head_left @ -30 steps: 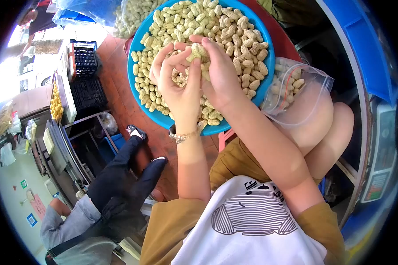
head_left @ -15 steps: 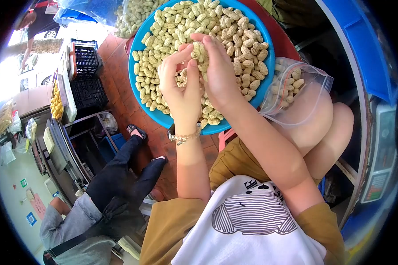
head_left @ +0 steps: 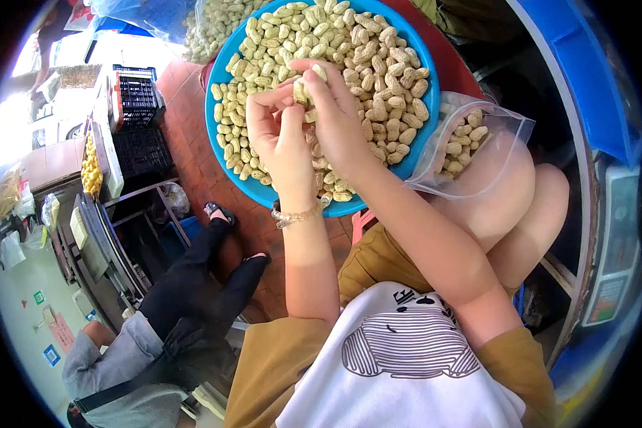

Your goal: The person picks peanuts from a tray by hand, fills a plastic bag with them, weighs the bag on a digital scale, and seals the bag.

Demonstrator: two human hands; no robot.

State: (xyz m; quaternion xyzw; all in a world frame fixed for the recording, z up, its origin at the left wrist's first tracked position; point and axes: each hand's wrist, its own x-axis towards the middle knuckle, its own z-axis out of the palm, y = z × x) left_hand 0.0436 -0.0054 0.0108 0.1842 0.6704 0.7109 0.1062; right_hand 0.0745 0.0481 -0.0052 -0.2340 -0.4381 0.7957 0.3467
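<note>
A round blue basin full of unshelled peanuts stands in front of me. Over its middle, my left hand and my right hand meet at the fingertips. Pale peanuts show between them, held by my right hand's curled fingers and touched by my left fingers. The left thumb points up with the fingers bent round. A clear zip bag with some peanuts inside lies against the basin's right side, over a bare knee.
Another bag of peanuts sits behind the basin. Black crates and a metal rack stand at the left. A seated person in dark trousers is at the lower left. A blue tray and a scale are at the right.
Both hands have shifted slightly, and their fingers have closed in more around the peanuts. The zip bag has spread a little to the left, showing more of the peanuts inside.
</note>
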